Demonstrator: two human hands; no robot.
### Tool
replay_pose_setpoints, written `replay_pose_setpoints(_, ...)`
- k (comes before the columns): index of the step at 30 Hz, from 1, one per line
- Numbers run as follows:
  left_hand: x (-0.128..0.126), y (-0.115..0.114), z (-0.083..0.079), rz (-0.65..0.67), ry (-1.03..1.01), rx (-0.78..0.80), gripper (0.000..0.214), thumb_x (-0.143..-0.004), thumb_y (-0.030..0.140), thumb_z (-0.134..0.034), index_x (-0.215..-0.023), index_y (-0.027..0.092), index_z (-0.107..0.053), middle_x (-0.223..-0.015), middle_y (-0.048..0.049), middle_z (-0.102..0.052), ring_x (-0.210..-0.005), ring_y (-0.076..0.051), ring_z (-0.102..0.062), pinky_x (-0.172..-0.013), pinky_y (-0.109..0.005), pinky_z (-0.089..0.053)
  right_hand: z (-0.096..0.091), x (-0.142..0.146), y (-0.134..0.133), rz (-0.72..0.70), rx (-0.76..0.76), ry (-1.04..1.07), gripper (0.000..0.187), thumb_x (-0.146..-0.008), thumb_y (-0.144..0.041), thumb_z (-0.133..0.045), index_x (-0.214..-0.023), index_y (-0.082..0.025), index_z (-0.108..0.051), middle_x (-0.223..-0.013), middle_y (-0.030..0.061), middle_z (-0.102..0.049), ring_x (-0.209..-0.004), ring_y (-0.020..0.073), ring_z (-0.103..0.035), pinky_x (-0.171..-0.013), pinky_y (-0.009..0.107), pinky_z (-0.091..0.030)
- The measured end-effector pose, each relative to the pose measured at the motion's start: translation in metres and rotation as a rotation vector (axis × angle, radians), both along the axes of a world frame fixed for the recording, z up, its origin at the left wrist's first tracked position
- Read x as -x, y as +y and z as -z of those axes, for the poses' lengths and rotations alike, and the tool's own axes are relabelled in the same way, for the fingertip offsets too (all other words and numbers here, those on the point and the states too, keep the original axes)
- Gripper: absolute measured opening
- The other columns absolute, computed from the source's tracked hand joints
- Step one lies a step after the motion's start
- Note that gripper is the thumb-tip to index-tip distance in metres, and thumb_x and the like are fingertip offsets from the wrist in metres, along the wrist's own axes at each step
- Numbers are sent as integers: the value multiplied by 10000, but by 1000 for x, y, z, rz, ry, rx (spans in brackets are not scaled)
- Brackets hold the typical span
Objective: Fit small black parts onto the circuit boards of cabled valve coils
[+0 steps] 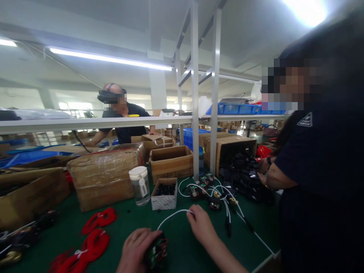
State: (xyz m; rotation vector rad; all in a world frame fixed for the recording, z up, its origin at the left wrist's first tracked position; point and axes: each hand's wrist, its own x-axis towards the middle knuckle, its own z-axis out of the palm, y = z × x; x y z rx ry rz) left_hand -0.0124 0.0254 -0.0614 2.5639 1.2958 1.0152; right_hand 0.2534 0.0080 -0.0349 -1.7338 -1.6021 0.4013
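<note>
My left hand (136,248) is wrapped round a dark device with an exposed green circuit board (157,252) and red wires, low in the view. A white cable (173,214) runs from that device in an arc to my right hand (200,223), whose fingers are closed on the cable near its far end. Just beyond my right hand lie several similar circuit-board devices (214,204) with white cables and black connectors, tangled together on the green table. The underside of the held device is hidden.
A small white box of black parts (164,197) and a lidded clear jug (140,187) stand ahead. Red cord bundles (95,242) lie left. Cardboard boxes (105,176) line the back beneath a shelf. A co-worker (307,170) handles black items at right; another person (125,117) leans behind the shelf.
</note>
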Motion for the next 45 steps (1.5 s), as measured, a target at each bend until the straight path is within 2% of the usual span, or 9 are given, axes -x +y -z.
replay_pose_setpoints(3,-22,16,3,93,40,122,556,-752,35,-510,-1164,343,-719,-1148,-44,-761,-1154,-279,-648,-1022,-494,-477,11,8,4,-46,22,-75,148,-937,-158,-479,-851,-185,-596,-926,62,-600,-860,205,-591,-762,289,-407)
replay_pose_setpoints(7,-28,20,7,130,15,216,577,-759,12,-467,-1189,313,-708,-1227,-65,-725,-1270,-286,-573,-1073,-505,-437,24,11,2,-126,61,-167,131,-907,-131,-521,-872,-194,-630,-985,70,-597,-872,225,-590,-783,316,-411)
replay_pose_setpoints(12,-18,1,-3,199,107,265,768,-744,-39,-404,-1354,393,-582,-1287,-27,-675,-1320,-247,-517,-1123,-492,-392,37,13,-5,-154,14,-305,161,-917,-133,-515,-984,-200,-646,-1029,82,-583,-927,237,-589,-834,343,-444)
replay_pose_setpoints(17,-1,-24,-4,97,152,327,945,-675,7,-520,-1530,366,-338,-1545,-29,-480,-1452,-279,-384,-1208,-544,-283,33,18,-14,-144,-176,-315,351,-893,-108,-527,-1226,-206,-579,-1134,112,-560,-1056,284,-518,-909,433,-435)
replay_pose_setpoints(22,17,-39,12,-12,70,359,734,-837,218,-607,-1512,367,-358,-1574,-53,-448,-1469,-309,-372,-1192,-610,-286,22,33,-24,-301,-240,-226,303,-897,-76,-507,-1136,-229,-613,-1124,89,-583,-1086,271,-497,-916,432,-419)
replay_pose_setpoints(28,17,-43,30,-98,-133,380,718,-758,178,-687,-1431,325,-484,-1490,-75,-548,-1409,-307,-461,-1181,-565,-338,28,54,-25,-500,-94,91,301,-880,-72,-528,-1114,-225,-637,-1046,46,-629,-982,192,-588,-889,322,-466)
replay_pose_setpoints(31,15,-42,25,-81,-232,438,719,-715,148,-705,-1394,313,-532,-1459,-83,-571,-1380,-308,-492,-1174,-531,-363,33,58,-21,-520,-14,191,256,-869,-75,-528,-1030,-218,-665,-958,24,-653,-879,165,-619,-799,269,-478)
replay_pose_setpoints(37,9,-32,1,104,-237,488,747,-725,64,-622,-1394,382,-521,-1397,-33,-575,-1311,-234,-533,-1143,-412,-400,43,55,-14,-444,10,220,177,-884,-130,-539,-967,-205,-676,-868,17,-651,-787,166,-622,-720,266,-470)
replay_pose_setpoints(45,-25,-19,7,-76,-109,321,838,-728,68,-617,-1468,414,-427,-1341,-27,-572,-1269,-256,-533,-1143,-490,-375,26,45,6,-415,-95,79,171,-872,-85,-524,-921,-202,-638,-889,15,-643,-834,172,-616,-773,273,-469)
